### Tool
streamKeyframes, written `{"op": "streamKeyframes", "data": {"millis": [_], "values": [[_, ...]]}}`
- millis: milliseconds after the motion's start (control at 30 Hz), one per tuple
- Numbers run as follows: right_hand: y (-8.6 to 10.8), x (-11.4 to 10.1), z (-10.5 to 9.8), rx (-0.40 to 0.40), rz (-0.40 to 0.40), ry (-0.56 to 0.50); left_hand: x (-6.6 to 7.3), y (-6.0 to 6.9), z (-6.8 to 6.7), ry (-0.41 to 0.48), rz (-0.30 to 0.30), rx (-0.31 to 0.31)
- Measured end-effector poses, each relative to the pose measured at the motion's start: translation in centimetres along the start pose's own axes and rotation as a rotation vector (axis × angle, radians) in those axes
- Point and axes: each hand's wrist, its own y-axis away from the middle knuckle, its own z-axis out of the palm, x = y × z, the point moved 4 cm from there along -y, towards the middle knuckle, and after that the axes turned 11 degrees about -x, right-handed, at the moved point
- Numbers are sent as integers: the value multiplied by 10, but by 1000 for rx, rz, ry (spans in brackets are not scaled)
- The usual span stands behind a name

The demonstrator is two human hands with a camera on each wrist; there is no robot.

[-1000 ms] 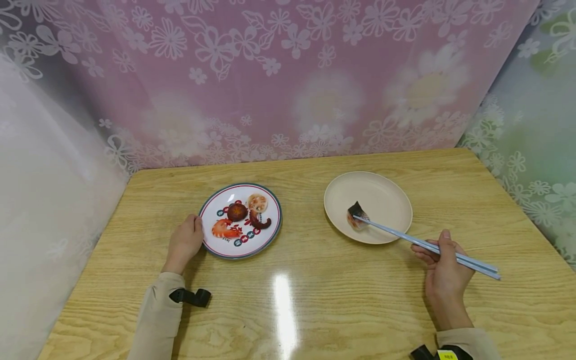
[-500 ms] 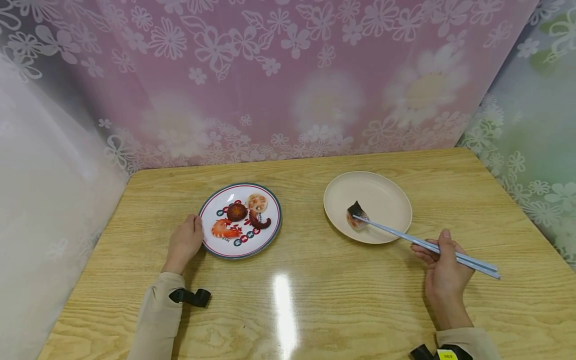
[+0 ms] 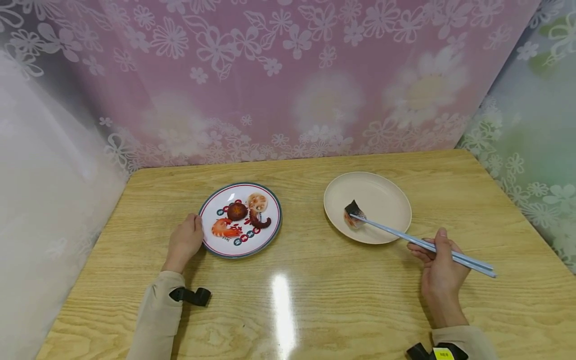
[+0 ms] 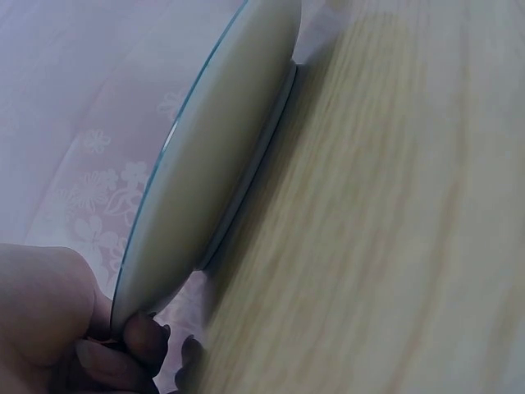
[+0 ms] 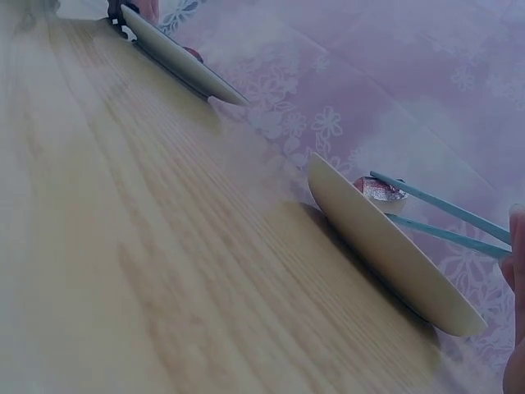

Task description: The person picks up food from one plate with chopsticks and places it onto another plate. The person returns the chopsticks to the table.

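My left hand (image 3: 184,241) pinches the left rim of a white patterned plate (image 3: 225,196); in the left wrist view its fingers curl under the edge. On that plate lie a shrimp (image 3: 225,228), a mushroom cap (image 3: 236,212), a lotus root slice (image 3: 257,202) and a dark red octopus tentacle (image 3: 260,221). A pair of pale blue chopsticks (image 3: 418,242) is held in my right hand (image 3: 443,270). Their tips reach over a beige plate (image 3: 382,192) to a small food piece with dark skin (image 3: 354,209). In the right wrist view the tips lie on either side of this piece (image 5: 382,190).
Both plates stand on a wood-grain table (image 3: 297,250), with a gap between them. Floral curtains (image 3: 288,90) hang behind the table and at both sides. Black wrist straps (image 3: 191,296) sit on the sleeves.
My right hand and the chopsticks have shifted slightly left, and the dark-skinned food piece has moved a little the same way. The left hand and its plate look unmoved.
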Motion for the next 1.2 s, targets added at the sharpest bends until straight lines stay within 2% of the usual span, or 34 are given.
{"op": "streamKeyframes", "data": {"millis": [267, 500, 700, 933, 1200], "values": [[1, 1, 6, -16, -19, -14, 1, -1, 0, -4, -2, 2], [1, 2, 13, -37, -18, -72, 1, -2, -1, -4, 1, 5], [1, 6, 22, -40, -6, -65, -1, -2, 0, -9, 4, 15], [2, 10, 32, -82, -15, -93, -1, -2, 0, -11, -1, 8], [1, 13, 44, -122, 4, -63, -1, -2, 1, -7, -1, 14]]}}
